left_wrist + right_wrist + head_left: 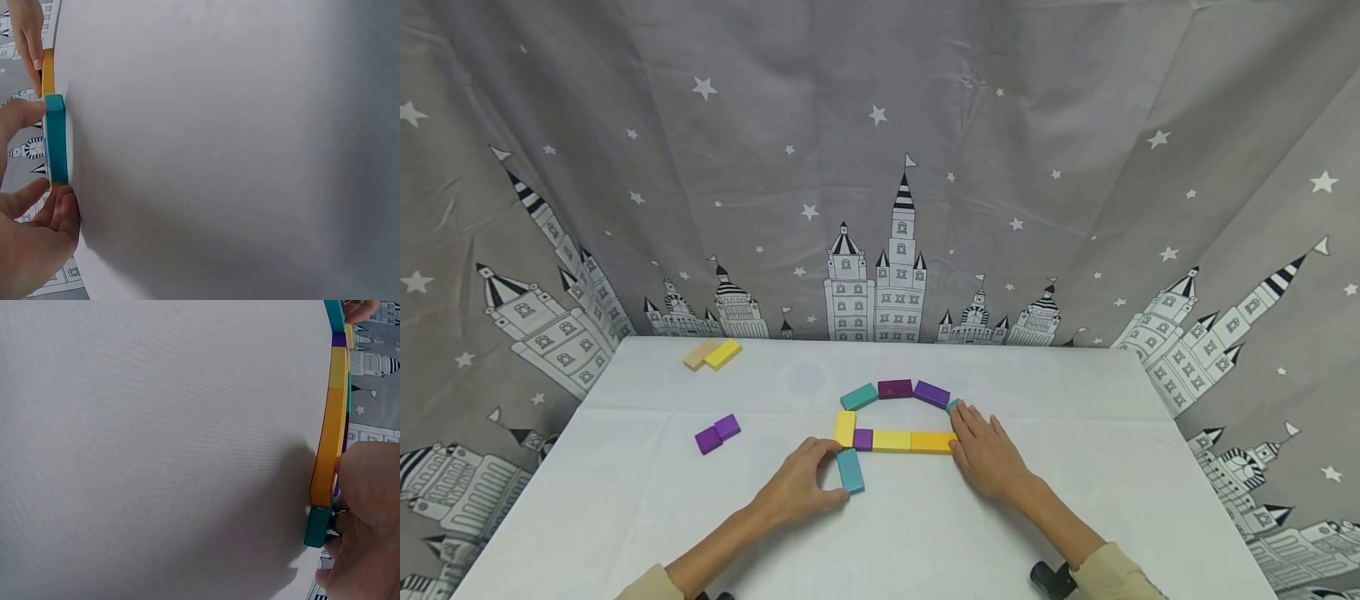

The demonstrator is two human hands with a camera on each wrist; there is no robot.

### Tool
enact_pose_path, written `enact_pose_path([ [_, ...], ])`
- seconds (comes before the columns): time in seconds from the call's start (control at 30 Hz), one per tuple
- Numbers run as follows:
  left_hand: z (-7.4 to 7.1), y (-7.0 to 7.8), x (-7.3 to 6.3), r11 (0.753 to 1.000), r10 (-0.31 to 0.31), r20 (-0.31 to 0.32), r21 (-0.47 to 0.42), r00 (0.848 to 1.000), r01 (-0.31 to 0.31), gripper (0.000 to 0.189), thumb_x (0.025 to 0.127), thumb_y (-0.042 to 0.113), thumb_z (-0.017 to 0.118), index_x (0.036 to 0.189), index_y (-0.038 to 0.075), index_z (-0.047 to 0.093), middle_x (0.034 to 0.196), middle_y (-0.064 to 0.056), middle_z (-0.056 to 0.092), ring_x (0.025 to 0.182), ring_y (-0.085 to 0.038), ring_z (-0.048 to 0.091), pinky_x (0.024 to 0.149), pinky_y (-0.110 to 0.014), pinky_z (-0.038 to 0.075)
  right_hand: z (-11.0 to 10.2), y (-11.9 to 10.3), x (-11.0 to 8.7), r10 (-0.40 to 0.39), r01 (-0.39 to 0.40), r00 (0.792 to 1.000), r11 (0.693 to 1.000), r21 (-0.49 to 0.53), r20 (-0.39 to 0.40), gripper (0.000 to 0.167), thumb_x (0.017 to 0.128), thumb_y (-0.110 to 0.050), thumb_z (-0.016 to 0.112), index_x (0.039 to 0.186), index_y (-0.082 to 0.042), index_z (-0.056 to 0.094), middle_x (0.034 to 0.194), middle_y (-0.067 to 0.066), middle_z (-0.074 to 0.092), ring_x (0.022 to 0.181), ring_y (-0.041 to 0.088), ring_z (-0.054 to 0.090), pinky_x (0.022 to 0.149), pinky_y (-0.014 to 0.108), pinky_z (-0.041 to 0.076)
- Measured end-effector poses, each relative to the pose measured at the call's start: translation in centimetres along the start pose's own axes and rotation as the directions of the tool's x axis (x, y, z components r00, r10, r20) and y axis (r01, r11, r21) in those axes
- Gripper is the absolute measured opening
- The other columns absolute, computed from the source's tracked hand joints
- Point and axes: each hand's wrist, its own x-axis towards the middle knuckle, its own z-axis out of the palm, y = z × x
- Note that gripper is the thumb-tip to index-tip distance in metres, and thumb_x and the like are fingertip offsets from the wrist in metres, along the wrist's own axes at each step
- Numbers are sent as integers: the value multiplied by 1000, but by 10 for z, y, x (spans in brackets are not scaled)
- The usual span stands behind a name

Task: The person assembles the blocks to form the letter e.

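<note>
My left hand [799, 485] holds a light-blue block [851, 472] by its ends, thumb at the near end and fingers at the far end. The block lies on the white table, its far end close to an upright-lying yellow block [845, 428]. To the right run a short purple block [862, 440], a pale yellow one [891, 441] and an orange one [932, 442] in a straight row. Over the row's right end rests my right hand [990, 458], fingers extended, partly covering a teal block [317, 526]. Teal [859, 397], maroon [895, 389] and violet [932, 394] blocks arch behind.
Two small purple blocks [718, 434] lie touching on the left of the table [625, 500]. At the back left are a tan block [699, 355] and a yellow block [723, 354], side by side. A grey patterned curtain [1037, 100] hangs behind the table.
</note>
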Motion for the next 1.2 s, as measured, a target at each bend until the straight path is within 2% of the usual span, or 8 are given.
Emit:
enact_pose_path([
  [0.17,-11,-2,4,999,-7,-51,-40,999,5,55,80,20,85,126,4,60,105,-1,59,93,-15,55,85,-36,53,-1,0,1,-2,2,1000,1000,5,-7,59,106,-31,46,153,3,33,159,18,29,146,35,27,116,59,21],
  [0.3,-34,-14,13,997,-1,-138,-82,990,-10,48,87,11,77,128,-2,58,108,-9,62,99,-23,60,90,-41,53,-1,-1,0,-8,8,1000,1000,14,-18,58,106,-28,46,152,4,34,159,19,30,145,37,28,116,60,21],
  [0.43,-64,-39,28,993,12,-268,-113,963,-43,43,90,4,71,127,-9,56,110,-21,64,102,-34,61,90,-48,53,-2,-2,-1,-8,8,1000,1000,12,-21,57,106,-28,46,152,4,34,158,19,30,145,37,28,116,60,22],
  [0.53,-89,-62,36,998,5,-346,-62,938,-27,42,92,4,68,128,-12,54,111,-26,62,104,-39,60,89,-52,52,-2,-2,-2,-9,9,1000,1000,10,-18,57,106,-29,46,152,4,34,158,19,30,145,36,28,115,59,22],
  [0.67,-119,-92,42,999,-37,-391,21,920,49,45,95,9,65,131,-13,50,117,-31,58,109,-45,56,91,-57,48,-1,-2,-2,-7,7,1000,1000,1,-10,58,106,-30,46,152,4,34,159,19,30,145,36,28,116,59,22],
  [0.87,-147,-126,51,984,-173,-422,-35,890,175,50,97,10,62,137,-14,44,127,-35,52,118,-49,51,98,-60,44,0,0,-2,-9,9,1000,1000,5,-19,58,106,-29,47,152,4,35,158,19,30,145,36,28,115,60,23],
  [1.03,-156,-148,57,966,-254,-399,-59,881,252,53,99,11,59,141,-15,39,133,-37,48,124,-52,45,102,-62,39,0,0,-1,-8,8,1000,1000,4,-19,58,106,-30,46,152,3,34,159,19,30,145,36,28,115,59,22],
  [1.2,-158,-162,66,926,-373,-391,-106,841,362,54,100,12,55,144,-13,35,140,-36,41,129,-51,41,106,-59,38,2,1,-1,-18,19,999,1000,2,-31,58,106,-29,46,152,4,35,158,19,30,145,36,29,115,60,23],
])
